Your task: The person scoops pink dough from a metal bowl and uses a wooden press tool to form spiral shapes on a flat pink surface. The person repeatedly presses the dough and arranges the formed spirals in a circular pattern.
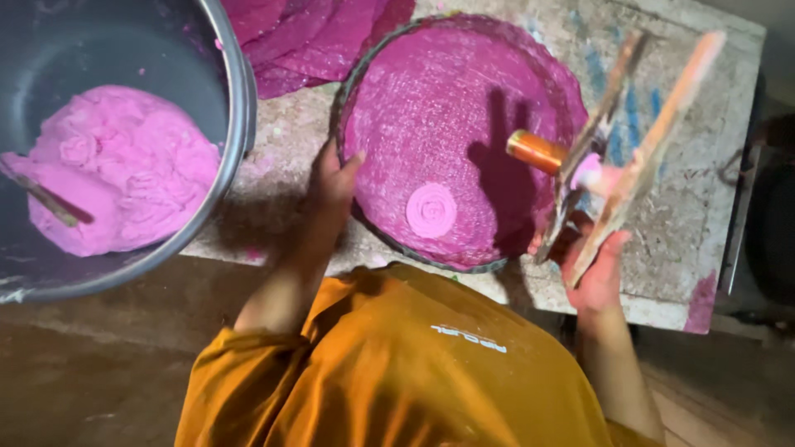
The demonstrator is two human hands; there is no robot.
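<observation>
My left hand [331,194] grips the near-left rim of a round woven tray [352,83] whose inside is stained pink. A small coil of pink dough [431,209] lies on the tray's lower middle. My right hand [598,269] holds up a wooden press [638,153] made of two flat boards, tilted over the tray's right side. An orange-brown cylinder [536,151] sticks out from the press toward the tray, and a bit of pink dough [586,171] shows between the boards.
A large metal pot [236,108] at the left holds a mass of pink dough [116,170] with a wooden stick [45,199] in it. Several flat pink sheets [306,37] lie behind the tray. All rest on a stained stone slab [687,215].
</observation>
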